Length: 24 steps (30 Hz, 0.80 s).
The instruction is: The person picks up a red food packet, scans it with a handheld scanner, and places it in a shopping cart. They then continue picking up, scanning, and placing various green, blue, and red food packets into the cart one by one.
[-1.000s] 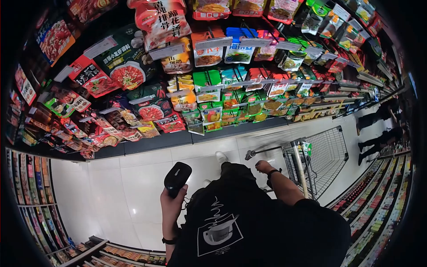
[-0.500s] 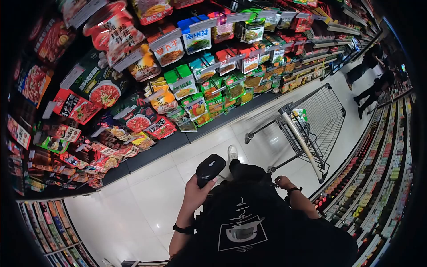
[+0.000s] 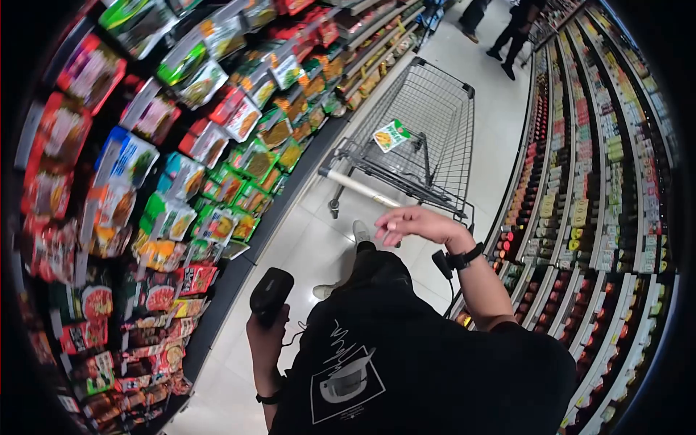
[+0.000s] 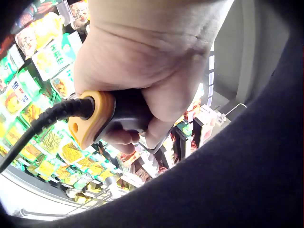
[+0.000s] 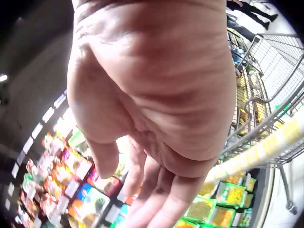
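My left hand (image 3: 265, 344) grips a black handheld barcode scanner (image 3: 272, 293), its wide head pointing up and away from me. In the left wrist view, the fingers curl round the scanner's dark handle (image 4: 127, 111), and a black cable (image 4: 50, 116) runs from its yellow-orange base. My right hand (image 3: 420, 223) is held out in front of me with nothing in it, its fingers loosely extended. Just beyond it is the pale push bar (image 3: 362, 188) of a wire shopping cart (image 3: 442, 109). A green-and-white food packet (image 3: 391, 135) lies in the cart.
Shelving hung with bagged foods (image 3: 174, 217) lines the left side. Curved-looking shelves of bottles and jars (image 3: 580, 181) stand on the right. Pale floor tiles (image 3: 301, 232) run between them. Farther up the aisle, people in dark trousers (image 3: 515, 36) stand beyond the cart.
The view has swung right, bringing the cart to the middle. My right hand has risen from beside my body and its fingers have loosened outward. The left hand keeps holding the scanner.
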### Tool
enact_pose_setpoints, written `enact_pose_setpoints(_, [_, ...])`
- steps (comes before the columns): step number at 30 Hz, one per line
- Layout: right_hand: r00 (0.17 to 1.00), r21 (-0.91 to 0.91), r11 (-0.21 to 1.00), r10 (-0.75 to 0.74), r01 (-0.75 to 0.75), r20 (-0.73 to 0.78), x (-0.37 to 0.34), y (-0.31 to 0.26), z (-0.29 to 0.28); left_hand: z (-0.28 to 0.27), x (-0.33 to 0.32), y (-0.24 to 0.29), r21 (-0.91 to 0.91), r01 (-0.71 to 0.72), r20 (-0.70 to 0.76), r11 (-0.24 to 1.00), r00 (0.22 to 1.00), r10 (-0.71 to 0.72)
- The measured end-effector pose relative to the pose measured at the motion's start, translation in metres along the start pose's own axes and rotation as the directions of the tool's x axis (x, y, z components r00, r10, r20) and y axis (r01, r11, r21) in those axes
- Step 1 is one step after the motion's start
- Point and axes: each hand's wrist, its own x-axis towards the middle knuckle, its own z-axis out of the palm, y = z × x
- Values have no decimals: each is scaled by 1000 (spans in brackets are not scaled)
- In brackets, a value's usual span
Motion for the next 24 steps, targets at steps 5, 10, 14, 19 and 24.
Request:
enact_pose_setpoints(5, [864,363,871,-126,331,-487,1,-11,-174,74,51,67,-72,65,16,995,998,-64])
enact_pose_setpoints(10, [725,621,588,83,518,-683,18,37,-313,126,75,115,-10,90,23,996,996,-89])
enact_pose_setpoints(14, [704,691,539,232,481,-671,59,105,-402,145,86,134,75,88,9,993,996,-89])
enact_pose_setpoints(19, [638,732,563,412,383,-650,127,154,-444,160,96,161,147,177,-103,973,981,-163])
enact_pose_setpoints(24, [622,789,539,519,294,-586,197,195,-461,158,104,160,196,163,-152,967,979,-134])
